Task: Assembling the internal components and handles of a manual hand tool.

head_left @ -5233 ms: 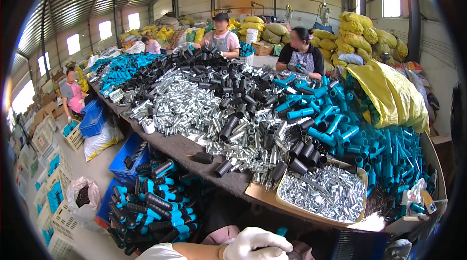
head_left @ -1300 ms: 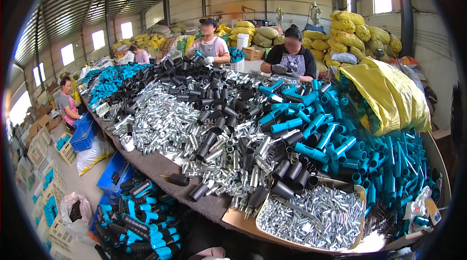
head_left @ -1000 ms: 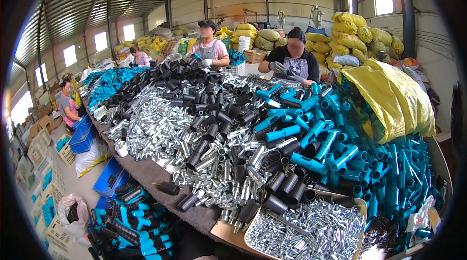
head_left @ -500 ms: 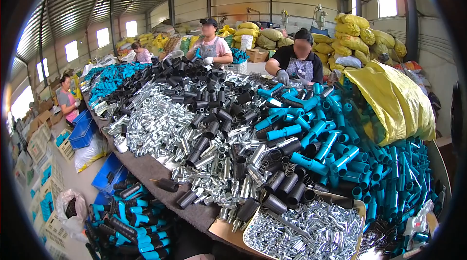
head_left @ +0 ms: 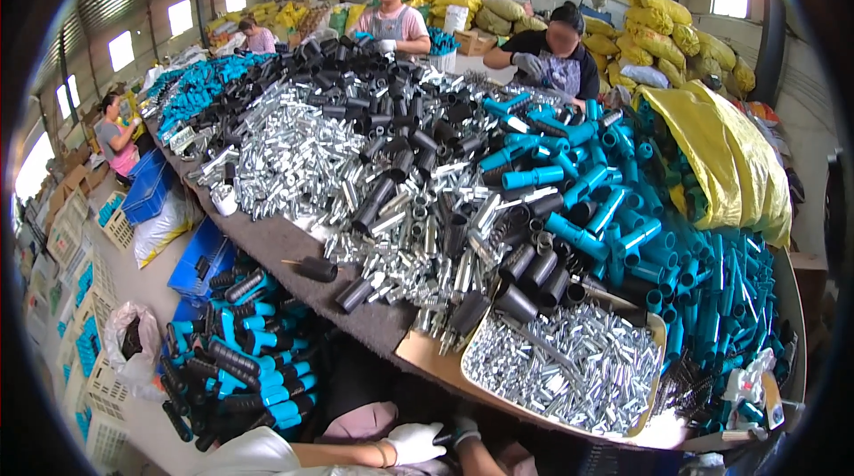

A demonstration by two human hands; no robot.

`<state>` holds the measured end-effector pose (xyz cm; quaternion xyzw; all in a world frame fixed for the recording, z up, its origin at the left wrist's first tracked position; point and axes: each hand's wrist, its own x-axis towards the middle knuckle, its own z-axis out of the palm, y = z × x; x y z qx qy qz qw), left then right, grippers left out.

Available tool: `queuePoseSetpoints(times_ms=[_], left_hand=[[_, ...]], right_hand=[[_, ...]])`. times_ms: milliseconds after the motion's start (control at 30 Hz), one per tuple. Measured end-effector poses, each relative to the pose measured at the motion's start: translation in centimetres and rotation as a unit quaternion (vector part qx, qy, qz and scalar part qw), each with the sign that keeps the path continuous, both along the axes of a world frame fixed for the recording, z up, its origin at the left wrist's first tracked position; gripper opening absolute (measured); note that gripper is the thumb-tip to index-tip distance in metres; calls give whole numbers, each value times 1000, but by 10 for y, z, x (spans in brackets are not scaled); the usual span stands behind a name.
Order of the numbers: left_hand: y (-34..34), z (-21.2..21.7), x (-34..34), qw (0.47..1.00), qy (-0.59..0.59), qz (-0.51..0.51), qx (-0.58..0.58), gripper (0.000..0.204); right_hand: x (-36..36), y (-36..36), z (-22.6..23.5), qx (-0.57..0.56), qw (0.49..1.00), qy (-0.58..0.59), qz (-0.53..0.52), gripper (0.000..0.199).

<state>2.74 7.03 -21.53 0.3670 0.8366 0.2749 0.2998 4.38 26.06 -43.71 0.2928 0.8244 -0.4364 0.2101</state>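
At the bottom edge, close to my lap, my left hand (head_left: 414, 444) in a white glove is closed around a small black part (head_left: 443, 438), whose shape I cannot make out. My right hand (head_left: 464, 431), in a dark grey glove, is right beside it with its fingers curled; whatever they grip is mostly hidden. Above the hands is the near table edge, with a cream tray (head_left: 659, 360) full of small silver metal pins (head_left: 569, 369). Black tubes (head_left: 538, 273) and silver metal fittings (head_left: 298, 151) are heaped behind it.
Teal plastic T-shaped tubes (head_left: 614, 209) pile up at the right beside a yellow sack (head_left: 712, 147). Teal-and-black assembled parts (head_left: 240, 360) lie low on the left, near blue crates (head_left: 200, 262). Across the table, co-workers (head_left: 556, 58) work with gloved hands.
Both my hands and forearms have come into view at the bottom edge. The view has shifted slightly. The co-worker at the right has raised a gloved hand.
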Motion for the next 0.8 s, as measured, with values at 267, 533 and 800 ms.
queuePoseSetpoints(times_ms=[267,533,800], left_hand=[[0,-62,18,997,34,65,-32,29],[5,40,-10,997,-35,52,-53,35],[16,-20,0,998,-4,58,-20,30]], right_hand=[[15,-73,128,-81,910,301,-273,19],[2,-50,171,-177,919,289,-201,22],[5,-52,144,-55,938,253,-229,30]])
